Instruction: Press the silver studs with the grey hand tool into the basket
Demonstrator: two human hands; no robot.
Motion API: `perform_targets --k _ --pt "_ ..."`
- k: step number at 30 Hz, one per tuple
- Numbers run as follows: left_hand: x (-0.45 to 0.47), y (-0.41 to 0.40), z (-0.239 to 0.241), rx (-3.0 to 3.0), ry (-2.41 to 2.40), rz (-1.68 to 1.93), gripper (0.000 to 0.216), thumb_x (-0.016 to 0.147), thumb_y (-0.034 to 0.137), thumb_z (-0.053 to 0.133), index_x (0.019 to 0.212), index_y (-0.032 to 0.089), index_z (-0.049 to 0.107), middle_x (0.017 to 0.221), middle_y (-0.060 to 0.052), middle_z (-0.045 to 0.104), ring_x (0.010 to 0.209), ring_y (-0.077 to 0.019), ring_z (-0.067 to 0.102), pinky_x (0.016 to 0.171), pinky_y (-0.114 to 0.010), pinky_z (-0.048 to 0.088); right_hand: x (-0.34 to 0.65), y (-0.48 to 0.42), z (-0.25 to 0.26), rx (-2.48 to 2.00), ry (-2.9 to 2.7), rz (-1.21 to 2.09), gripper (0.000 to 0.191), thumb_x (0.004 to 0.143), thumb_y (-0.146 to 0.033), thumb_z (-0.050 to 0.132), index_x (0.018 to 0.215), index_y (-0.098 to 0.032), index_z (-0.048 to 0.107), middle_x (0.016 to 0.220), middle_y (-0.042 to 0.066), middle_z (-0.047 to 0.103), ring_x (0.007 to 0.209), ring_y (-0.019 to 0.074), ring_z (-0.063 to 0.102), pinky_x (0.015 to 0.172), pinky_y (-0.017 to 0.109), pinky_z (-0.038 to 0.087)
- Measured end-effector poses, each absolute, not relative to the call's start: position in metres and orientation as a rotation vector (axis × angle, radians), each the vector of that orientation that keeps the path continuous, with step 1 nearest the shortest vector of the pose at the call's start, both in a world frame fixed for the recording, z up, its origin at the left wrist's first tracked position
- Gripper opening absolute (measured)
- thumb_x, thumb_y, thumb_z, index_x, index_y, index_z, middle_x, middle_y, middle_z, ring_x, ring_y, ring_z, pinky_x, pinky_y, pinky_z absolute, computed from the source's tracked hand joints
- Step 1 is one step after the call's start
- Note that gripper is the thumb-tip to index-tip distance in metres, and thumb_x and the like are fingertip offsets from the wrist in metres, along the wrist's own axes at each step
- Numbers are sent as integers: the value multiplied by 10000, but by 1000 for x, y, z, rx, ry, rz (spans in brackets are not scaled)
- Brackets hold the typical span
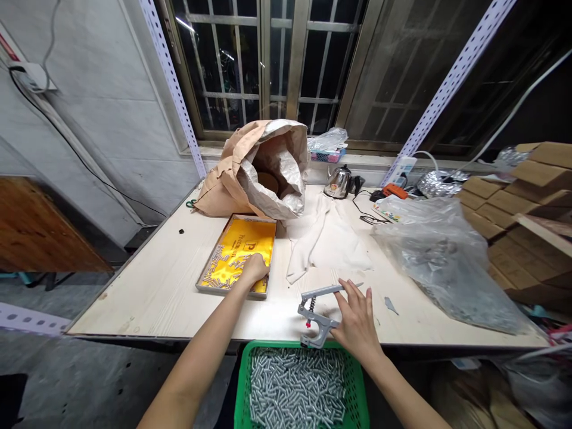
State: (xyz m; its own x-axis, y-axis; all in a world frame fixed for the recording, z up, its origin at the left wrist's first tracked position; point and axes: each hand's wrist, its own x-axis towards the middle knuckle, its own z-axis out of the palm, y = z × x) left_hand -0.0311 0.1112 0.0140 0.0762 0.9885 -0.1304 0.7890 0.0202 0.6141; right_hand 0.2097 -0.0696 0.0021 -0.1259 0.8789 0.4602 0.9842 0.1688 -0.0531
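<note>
My left hand [254, 268] reaches into a shallow box lined with yellow cloth [236, 253], its fingers curled down onto the small metal pieces [220, 262] lying there. What it holds, if anything, is hidden. My right hand [356, 319] rests on a grey hand press tool [318, 310] near the table's front edge, fingers wrapped around its handles. The tool has a small red part at its jaw.
A green basket [243, 381] full of small metal tubes sits below the table edge. A brown paper sack [259, 170], a white cloth [328, 241], a kettle [338, 182], a clear plastic bag of parts [442, 262] and stacked cardboard boxes [527, 208] occupy the wooden table [152, 292].
</note>
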Motion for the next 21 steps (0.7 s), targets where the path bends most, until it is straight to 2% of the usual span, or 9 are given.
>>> perform_targets --k 2,4,7,9,13,21 --pt "-37 100 19 1804 1758 533 99 618 88 593 545 149 566 618 -73 613 702 -207 575 612 -266 351 206 -67 5 -1778 -2037 -360 494 696 -275 565 1160 -139 462 1358 181 379 1298 334 278 1066 613 99" --pt "-39 79 23 1748 1692 634 54 669 128 567 683 140 618 651 -50 619 684 -174 573 611 -249 372 202 -63 9 -1804 -1996 -342 511 681 -257 570 1164 -127 464 1365 184 372 1308 335 257 1070 607 85" --pt "-33 36 24 1402 1312 777 194 670 225 615 842 137 633 652 -14 614 589 -130 555 590 -237 403 196 -55 17 -1834 -1966 -325 552 659 -244 579 1178 -108 454 1399 193 326 1332 341 203 1068 614 49" --pt "-25 9 23 1139 1099 762 232 599 270 697 775 132 637 631 -13 616 554 -117 545 574 -235 402 191 -50 22 -1848 -1977 -307 574 647 -238 587 1184 -90 449 1427 200 278 1347 337 163 1069 611 22" --pt "-11 -18 21 920 1067 702 269 474 285 787 622 126 629 567 -3 602 515 -90 502 533 -213 351 182 -46 25 -1845 -2018 -259 610 627 -245 594 1193 -78 438 1464 201 200 1366 328 97 1067 607 -9" --pt "-5 -22 15 753 1097 626 265 428 270 783 582 127 622 519 11 585 468 -76 431 480 -212 249 175 -47 21 -1872 -2020 -295 662 640 -266 578 1239 -58 386 1486 211 100 1371 344 38 1051 624 -32"
